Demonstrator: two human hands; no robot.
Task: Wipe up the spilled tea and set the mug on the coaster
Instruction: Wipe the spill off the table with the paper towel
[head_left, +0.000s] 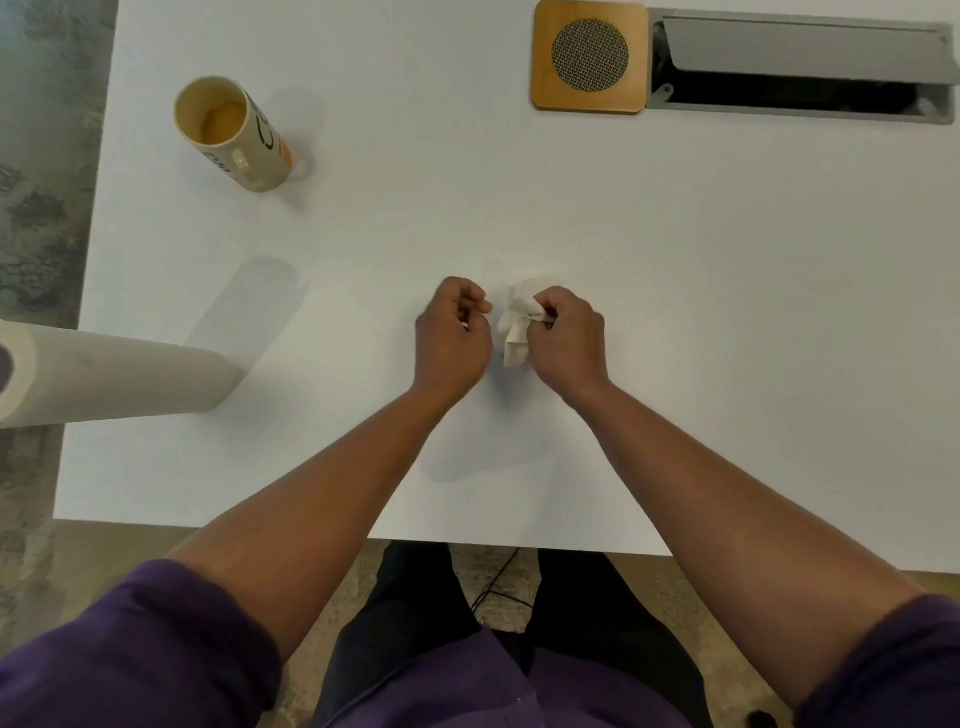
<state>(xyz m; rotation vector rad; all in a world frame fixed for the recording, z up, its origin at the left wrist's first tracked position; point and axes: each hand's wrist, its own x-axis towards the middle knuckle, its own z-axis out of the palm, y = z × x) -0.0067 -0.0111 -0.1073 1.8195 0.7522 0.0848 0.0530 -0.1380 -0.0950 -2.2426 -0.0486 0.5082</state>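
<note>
A tall cream mug with dark and orange markings stands upright at the far left of the white table, with orange liquid in its bottom. A square wooden coaster with a round mesh centre lies at the far edge, right of the middle. My right hand is shut on a crumpled white paper towel at the table's middle. My left hand is curled shut just left of the towel, holding nothing that I can see. No wet patch shows on the table.
A paper towel roll stands at the table's left edge. A grey cable hatch with its lid up lies right of the coaster. The table's near edge runs just above my legs. Carpet shows at the left.
</note>
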